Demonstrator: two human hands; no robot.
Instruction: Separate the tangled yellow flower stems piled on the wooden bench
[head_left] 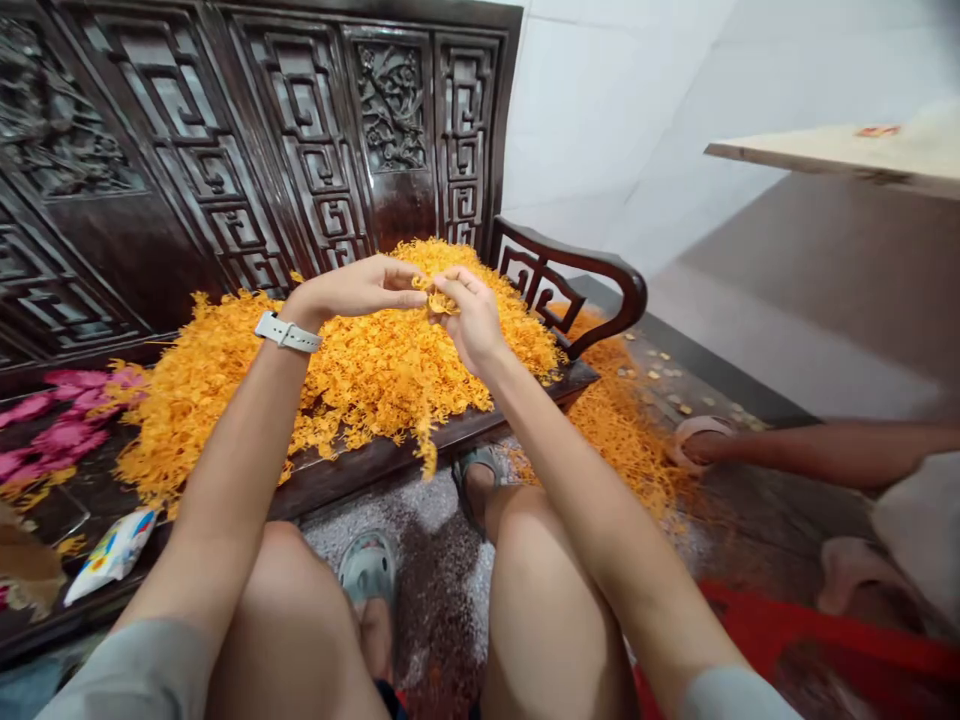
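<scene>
Both hands meet above a large heap of yellow-orange curly pieces [375, 360] spread along a dark wooden bench. Between the fingertips is a small yellow curly piece [439, 300], partly covered by the fingers. My left hand [367, 285], with a pale watch strap at the wrist, reaches in from the left, its thumb and fingers closed on one side of the piece. From the right, my right hand [472, 315] pinches the other side with bent fingers. A strand of linked curly pieces [426, 440] hangs over the bench's front edge below the hands.
Pink flower-like pieces [67, 425] and a white packet [112, 555] lie on the bench at left. The carved backrest [292, 130] and armrest [622, 290] border the heap. More orange strands [622, 440] cover the floor. Another person's leg [825, 455] is at right.
</scene>
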